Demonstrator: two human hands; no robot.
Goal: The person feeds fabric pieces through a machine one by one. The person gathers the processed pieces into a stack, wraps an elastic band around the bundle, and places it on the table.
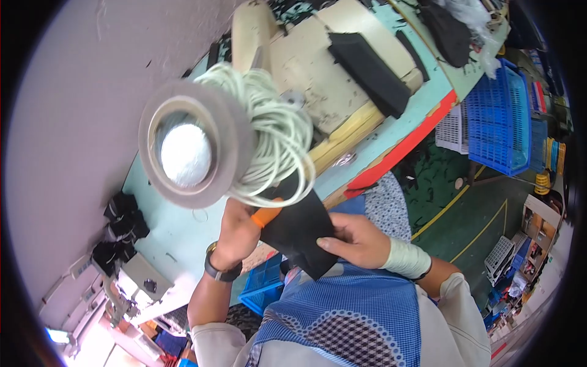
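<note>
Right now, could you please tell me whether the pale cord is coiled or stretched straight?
Coiled: the pale cord shows many overlapping loops beside the round grey fixture.

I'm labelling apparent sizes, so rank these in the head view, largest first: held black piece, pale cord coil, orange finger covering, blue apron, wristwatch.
1. Blue apron
2. Pale cord coil
3. Held black piece
Last, unranked: wristwatch and orange finger covering, both small and too close to call.
</note>
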